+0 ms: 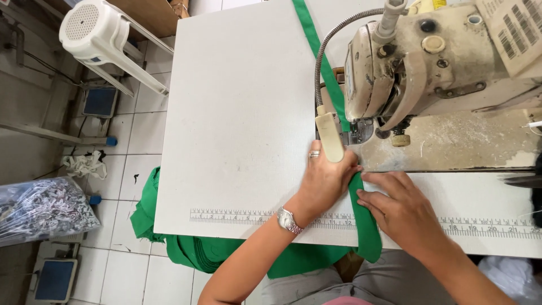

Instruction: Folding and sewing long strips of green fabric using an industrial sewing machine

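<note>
Head view, nearest first: a green fabric strip (366, 226) hangs off the table's near edge (237, 169) and runs up between both hands. The right hand (402, 210) lies flat, fingers pressing the strip's right side; the left hand (326, 179) rests palm-down on its left edge, gripping nothing. Beyond them the strip passes under the presser foot (357, 133) of the sewing machine (440, 62). Feeding well likely means even, light pressure, edges aligned, fingertips clear of the needle.

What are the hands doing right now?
Left hand: open, flat on the green strip.
Right hand: open, fingers pressing the strip.
</note>
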